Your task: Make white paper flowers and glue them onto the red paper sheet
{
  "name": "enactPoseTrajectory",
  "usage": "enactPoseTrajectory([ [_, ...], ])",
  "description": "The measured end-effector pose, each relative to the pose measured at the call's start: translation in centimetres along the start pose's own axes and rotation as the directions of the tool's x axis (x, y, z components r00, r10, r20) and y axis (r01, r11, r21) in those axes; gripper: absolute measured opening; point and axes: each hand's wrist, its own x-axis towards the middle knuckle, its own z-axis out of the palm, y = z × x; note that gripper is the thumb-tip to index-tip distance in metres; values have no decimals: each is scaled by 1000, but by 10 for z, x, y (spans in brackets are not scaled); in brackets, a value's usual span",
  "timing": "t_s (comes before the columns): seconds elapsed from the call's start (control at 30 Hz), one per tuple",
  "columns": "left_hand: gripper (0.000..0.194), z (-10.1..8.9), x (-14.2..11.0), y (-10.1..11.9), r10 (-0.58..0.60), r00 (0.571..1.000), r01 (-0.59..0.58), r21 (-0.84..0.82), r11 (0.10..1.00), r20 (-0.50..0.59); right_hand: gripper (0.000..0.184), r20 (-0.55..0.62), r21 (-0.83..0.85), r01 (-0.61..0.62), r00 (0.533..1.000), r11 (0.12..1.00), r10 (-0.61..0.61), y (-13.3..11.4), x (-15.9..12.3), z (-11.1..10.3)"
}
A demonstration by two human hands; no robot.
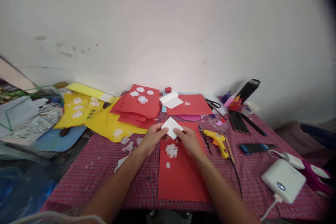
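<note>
Both hands hold a folded square of white tissue paper (171, 127), turned so one corner points away from me. My left hand (154, 136) pinches its left corner with the thumb on top. On the right corner, my right hand (188, 139) grips it the same way. Below the hands lies a red paper sheet (183, 182). On that sheet rest a ruffled white paper flower (171, 150) and a small white paper piece (168, 165). The fingers under the square are partly hidden.
Red sheets (126, 106) bearing white paper flowers (143, 99) lie behind, beside a white paper roll (169, 98). To the right are a yellow glue gun (216, 140), scissors (214, 103), a phone (238, 121) and a white power bank (283, 180). Yellow painted sheets (78, 110) occupy the left.
</note>
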Motion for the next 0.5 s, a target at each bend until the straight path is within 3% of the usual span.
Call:
enactPoseTrajectory([
  [0.5,26,-3,-2,5,12,999,-14,37,999,51,20,53,-107,19,998,994,-14,2,-1,-3],
])
